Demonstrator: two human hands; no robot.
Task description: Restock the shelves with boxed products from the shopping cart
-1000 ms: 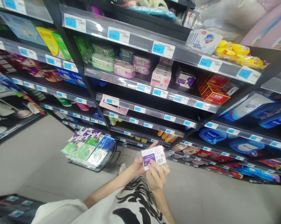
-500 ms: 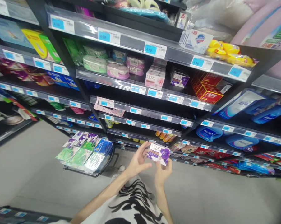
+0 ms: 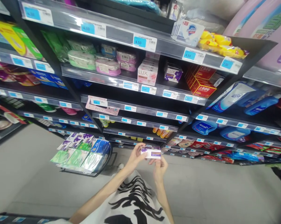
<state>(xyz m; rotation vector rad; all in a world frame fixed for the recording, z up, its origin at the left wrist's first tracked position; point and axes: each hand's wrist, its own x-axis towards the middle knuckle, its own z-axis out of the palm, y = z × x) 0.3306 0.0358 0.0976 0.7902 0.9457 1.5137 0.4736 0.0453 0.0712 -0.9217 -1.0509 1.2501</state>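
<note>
Left hand [image 3: 135, 155] pinches one end of a small soap box [image 3: 151, 153], fingers curled round it; right hand [image 3: 159, 165] supports the other end from below (edge-on, presumably to read a side), shelves [image 3: 140, 110] just beyond.

The soap box [image 3: 151, 153] at lower centre looks like glossy printed card. The shelves [image 3: 135, 107] are matt black metal with shiny clear plastic price strips [image 3: 122, 32]; the floor [image 3: 212, 193] is smooth and matt grey.

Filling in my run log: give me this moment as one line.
left hand: grip on soap box | right hand: grip on soap box | box edge-on | shelves ahead
</note>
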